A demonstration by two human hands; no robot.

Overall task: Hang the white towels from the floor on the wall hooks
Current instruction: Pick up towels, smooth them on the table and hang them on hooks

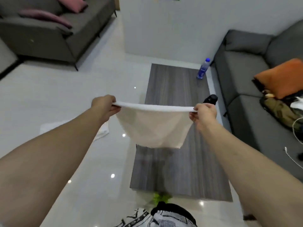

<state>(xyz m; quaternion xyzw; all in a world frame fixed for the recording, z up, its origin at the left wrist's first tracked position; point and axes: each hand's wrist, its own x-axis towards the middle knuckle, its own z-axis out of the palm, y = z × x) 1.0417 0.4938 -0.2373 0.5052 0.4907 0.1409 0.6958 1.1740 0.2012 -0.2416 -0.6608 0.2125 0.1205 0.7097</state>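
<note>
Both arms reach forward from the lower corners toward mid-frame. Left hand (105,105) pinches the left top corner of a white towel (154,128), fingers curled round the edge. Right hand (204,114) pinches the right top corner the same way. Towel's top edge is stretched nearly level between the two hands at centre frame, the rest hangs down below it, off the floor, lower edge loose and slightly blurred.

Second white towel (100,131) lies crumpled on the glossy pale floor (49,99), left of centre, partly hidden behind the left forearm.

Grey wood-grain low table (180,169) runs from centre down to lower right, behind the held towel. Clear water bottle with blue cap (203,68) stands at the table's far right corner, upper right of centre. A black object (211,99) sits on the table just above the right hand, can't tell what it is.

Dark grey sofa (242,102) along the right edge, orange cushion (282,77) on it, clothes and a white cable (293,159) below that. Brown sofa (49,33) in the upper left with pink cushions (49,17). White wall (180,27) at top centre; wall hooks not seen
</note>
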